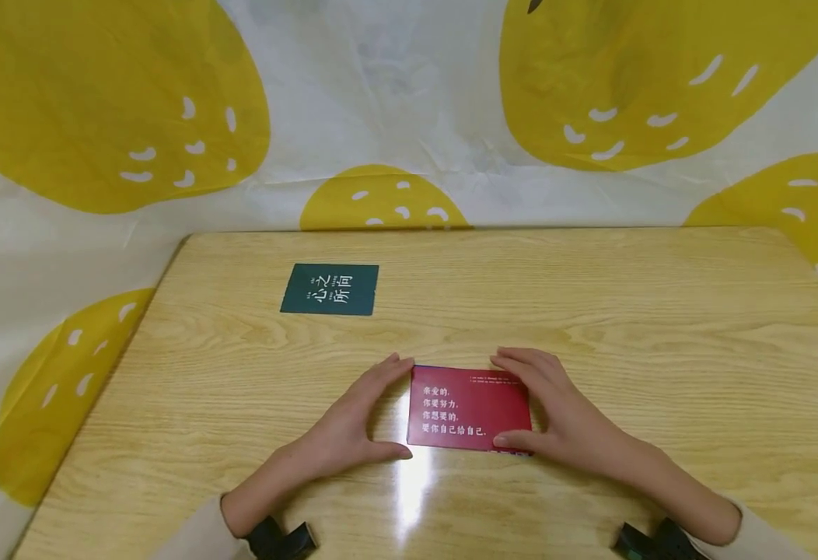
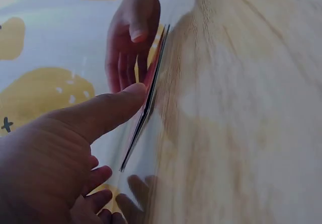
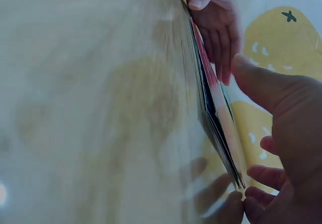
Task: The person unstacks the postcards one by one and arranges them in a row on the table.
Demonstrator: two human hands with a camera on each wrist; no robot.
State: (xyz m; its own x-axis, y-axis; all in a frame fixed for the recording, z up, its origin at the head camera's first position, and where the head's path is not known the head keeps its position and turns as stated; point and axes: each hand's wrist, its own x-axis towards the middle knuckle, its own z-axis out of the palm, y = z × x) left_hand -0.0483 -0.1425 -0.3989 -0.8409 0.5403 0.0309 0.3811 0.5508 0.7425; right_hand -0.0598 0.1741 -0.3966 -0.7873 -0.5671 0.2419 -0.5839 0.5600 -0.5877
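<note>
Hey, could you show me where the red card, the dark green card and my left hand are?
Red card [image 1: 466, 406]: head view, middle of its printed face.
Dark green card [image 1: 330, 289]: head view, middle of its face.
Left hand [image 1: 344, 426]: head view, back of the hand.

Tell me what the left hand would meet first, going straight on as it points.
Probably the red-topped card stack, its left edge close beside the left hand; whether they touch is unclear.

The red card [image 1: 461, 412] bears four white lines: "亲爱的, 你要努力, 你想要的, 要你自己给自己." Two finer lines at its upper right are too small to read. The dark green card [image 1: 330, 289] reads "心之所向" in white; tiny lettering alongside is illegible.
</note>
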